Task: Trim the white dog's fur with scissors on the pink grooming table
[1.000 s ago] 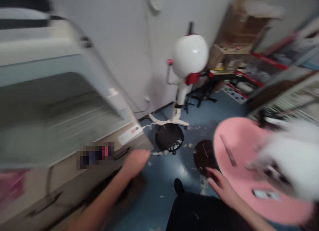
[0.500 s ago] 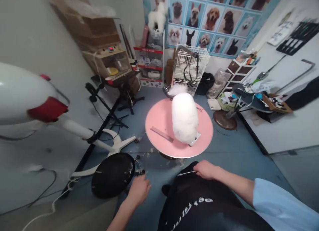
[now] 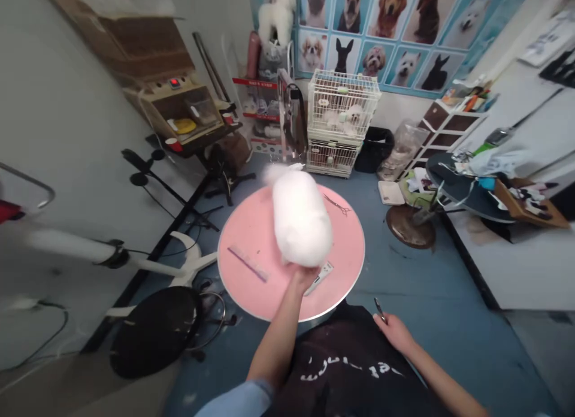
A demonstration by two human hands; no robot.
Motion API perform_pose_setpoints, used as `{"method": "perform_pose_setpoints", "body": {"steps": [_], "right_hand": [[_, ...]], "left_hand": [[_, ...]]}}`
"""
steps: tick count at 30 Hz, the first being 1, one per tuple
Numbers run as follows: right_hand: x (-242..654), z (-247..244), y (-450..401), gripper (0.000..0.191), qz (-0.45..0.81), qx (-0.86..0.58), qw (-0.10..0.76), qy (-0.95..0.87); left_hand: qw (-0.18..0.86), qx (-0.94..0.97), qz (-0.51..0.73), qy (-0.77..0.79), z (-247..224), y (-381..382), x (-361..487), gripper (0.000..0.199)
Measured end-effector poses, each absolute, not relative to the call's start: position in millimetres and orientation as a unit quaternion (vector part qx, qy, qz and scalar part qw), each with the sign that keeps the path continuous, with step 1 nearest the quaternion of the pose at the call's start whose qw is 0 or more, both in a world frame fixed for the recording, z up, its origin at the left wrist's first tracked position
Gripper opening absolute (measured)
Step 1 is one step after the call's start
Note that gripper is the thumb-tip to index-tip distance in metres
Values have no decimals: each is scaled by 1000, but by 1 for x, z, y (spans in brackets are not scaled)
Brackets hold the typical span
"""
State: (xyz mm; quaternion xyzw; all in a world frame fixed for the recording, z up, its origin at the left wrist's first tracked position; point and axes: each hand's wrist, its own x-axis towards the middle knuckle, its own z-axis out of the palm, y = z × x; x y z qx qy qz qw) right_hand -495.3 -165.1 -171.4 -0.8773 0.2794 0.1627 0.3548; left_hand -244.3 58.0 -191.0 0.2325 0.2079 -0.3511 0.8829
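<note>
A fluffy white dog point(image 3: 300, 216) stands on a round pink table point(image 3: 238, 225). My left hand point(image 3: 305, 275) touches the dog's near end from below; its fingers are partly hidden under the fur, so their shape is unclear. Off the table's near right edge, my right hand point(image 3: 395, 332) is closed around scissors point(image 3: 380, 309), which point up and away. A clear comb point(image 3: 247, 262) lies left of the dog. Another pair of scissors point(image 3: 336, 205) rests to its right. Beside my left hand lies a white device point(image 3: 320, 277).
A black stool point(image 3: 157, 330) and a white stand base point(image 3: 193, 261) are at the left. White cages point(image 3: 344, 105) stand behind the table. On the right are a dark side table point(image 3: 467, 186) with a wooden tray point(image 3: 534, 204) and a white scale-like box point(image 3: 390, 193).
My left hand has moved from beside the stool up to the dog. My right hand has shifted right with the scissors, which now point upward. The view has moved closer to the table.
</note>
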Motion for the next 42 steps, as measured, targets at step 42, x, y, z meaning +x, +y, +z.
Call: {"method": "perform_pose_setpoints", "body": {"steps": [42], "right_hand": [[-151,-125,-142,37,130,-871,446,-159]], "left_hand": [[895,258,-19,363,-15,19,-155,16]]}}
